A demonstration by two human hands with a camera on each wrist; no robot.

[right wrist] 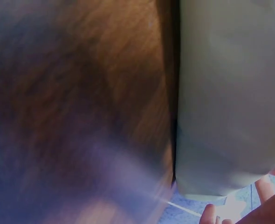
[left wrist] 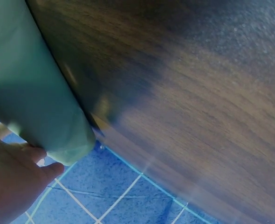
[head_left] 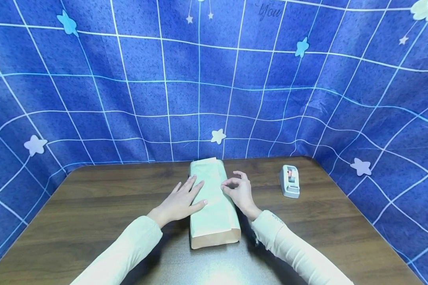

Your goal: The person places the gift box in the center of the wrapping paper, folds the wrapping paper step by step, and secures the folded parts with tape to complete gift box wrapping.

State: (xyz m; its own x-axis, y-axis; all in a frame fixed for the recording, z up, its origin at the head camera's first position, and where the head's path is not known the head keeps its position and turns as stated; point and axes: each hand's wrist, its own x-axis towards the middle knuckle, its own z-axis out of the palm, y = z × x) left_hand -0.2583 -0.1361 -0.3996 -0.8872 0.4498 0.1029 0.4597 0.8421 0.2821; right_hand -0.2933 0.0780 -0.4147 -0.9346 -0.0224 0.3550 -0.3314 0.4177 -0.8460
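A long box-shaped package (head_left: 212,215) wrapped in pale green paper lies lengthwise on the table, its near end showing a light brown face. A lengthwise paper seam runs along the right part of its top. My left hand (head_left: 180,202) rests on the left side of the package with fingers spread and straight. At the seam, my right hand (head_left: 240,194) pinches the wrapping paper between thumb and index finger, the other fingers raised. The left wrist view has the package (left wrist: 39,84) with the left hand (left wrist: 14,177) at its edge. In the right wrist view, fingers show beyond the package (right wrist: 230,102).
A light-coloured tape dispenser (head_left: 290,182) with a red part inside stands to the right on the dark wooden table (head_left: 128,186). A blue curtain (head_left: 178,95) with white grid lines and stars hangs behind the table and along its sides.
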